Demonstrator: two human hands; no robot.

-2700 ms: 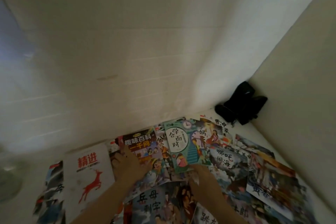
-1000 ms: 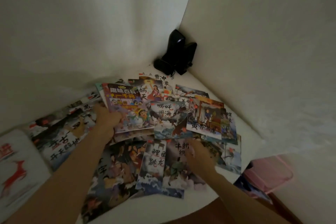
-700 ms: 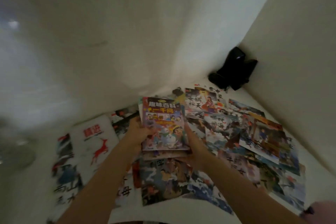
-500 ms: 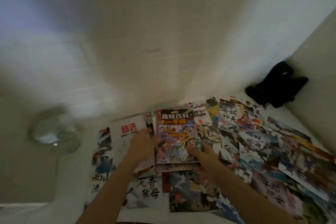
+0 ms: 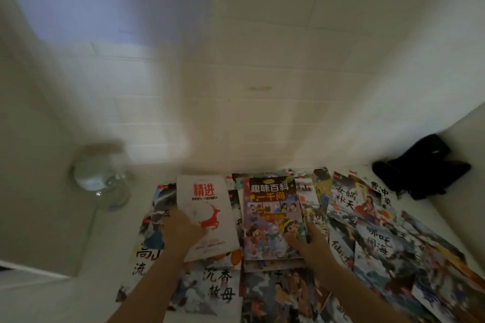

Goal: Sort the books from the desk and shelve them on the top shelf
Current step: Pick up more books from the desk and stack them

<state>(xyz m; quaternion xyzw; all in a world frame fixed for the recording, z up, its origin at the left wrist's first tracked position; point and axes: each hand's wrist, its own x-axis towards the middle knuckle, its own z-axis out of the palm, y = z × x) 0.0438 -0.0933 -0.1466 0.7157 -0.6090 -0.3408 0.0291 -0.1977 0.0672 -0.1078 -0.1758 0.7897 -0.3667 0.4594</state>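
1. Left hand [image 5: 181, 228] grips the white red-deer book [image 5: 207, 215] at its lower left edge
2. Right hand [image 5: 309, 242] pinches the colourful cartoon book [image 5: 271, 215], lying atop scattered books [image 5: 372, 241] on the tabletop [image 5: 105, 257]

Books [image 5: 372, 241] lie overlapping across the desk [image 5: 86, 294] from lower centre to lower right of the frame. A glass jar [image 5: 101, 176] stands at middle left, a dark bundle [image 5: 422, 165] in the corner at right.
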